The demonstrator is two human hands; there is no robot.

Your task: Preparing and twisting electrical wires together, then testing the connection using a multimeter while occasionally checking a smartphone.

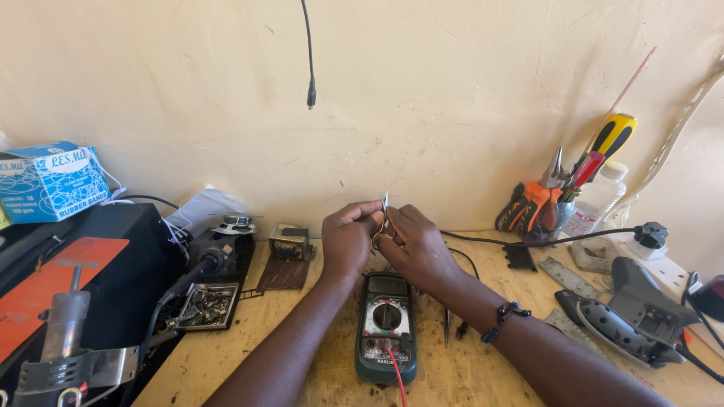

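Above multimeter (386, 326), our left hand (348, 240) and right hand (417, 249) both pinch tweezers (385, 213): thin, silvery metal, long axis near upright, one end pointing up toward wall.

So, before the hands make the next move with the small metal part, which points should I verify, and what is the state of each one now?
1. Small metal part pinched by both hands: ok; left hand and right hand meet on it.
2. Multimeter flat on the wooden bench, below the hands: ok.
3. Red lead plugged into the meter: ok.
4. Probe tips touching the part: not ok; they lie on the bench.
5. Dial setting: cannot tell, too small.
6. Pliers and screwdrivers in the tool cup: ok, standing by the wall.
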